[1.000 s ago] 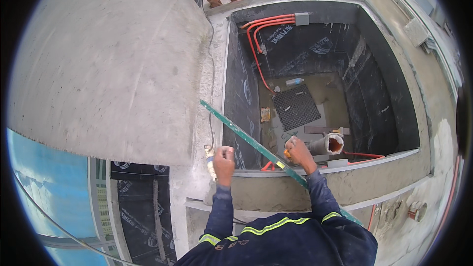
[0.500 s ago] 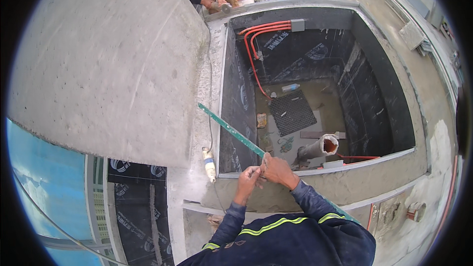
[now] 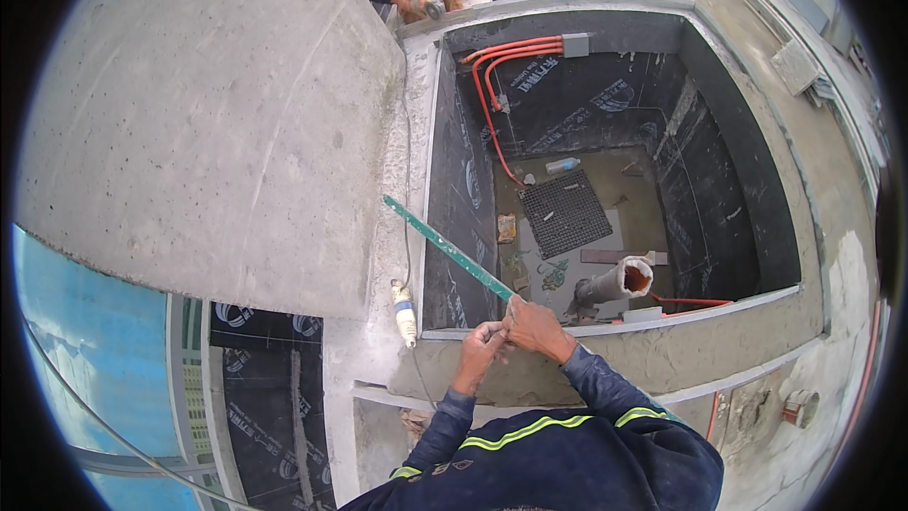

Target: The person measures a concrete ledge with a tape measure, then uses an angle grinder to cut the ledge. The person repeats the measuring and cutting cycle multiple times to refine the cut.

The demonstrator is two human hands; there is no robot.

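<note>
My right hand (image 3: 537,329) is closed round a long, narrow green strip (image 3: 449,249) with pale smears on it. The strip slants over the near left corner of a dark-lined pit (image 3: 586,128); its far end lies above the left ledge, and part of it passes behind my right arm. Against the right hand, my left hand (image 3: 480,356) is closed with its fingers pinched; whatever they grip is hidden. Both hands are over the pit's near concrete rim (image 3: 624,357). Left of them, a cream and blue cable connector (image 3: 405,317) lies on the ledge, with a grey cable.
Inside the pit are a black grid mat (image 3: 567,212), an upright wrapped pipe (image 3: 617,284), a bottle (image 3: 563,165) and orange conduits (image 3: 493,118). A large concrete block (image 3: 208,123) stands at left. At the far rim, a co-worker's hands (image 3: 416,3) hold a grey tool.
The view has shifted very slightly. My hands and the green strip keep almost the same pose; the co-worker's hands and tool have moved a little.
</note>
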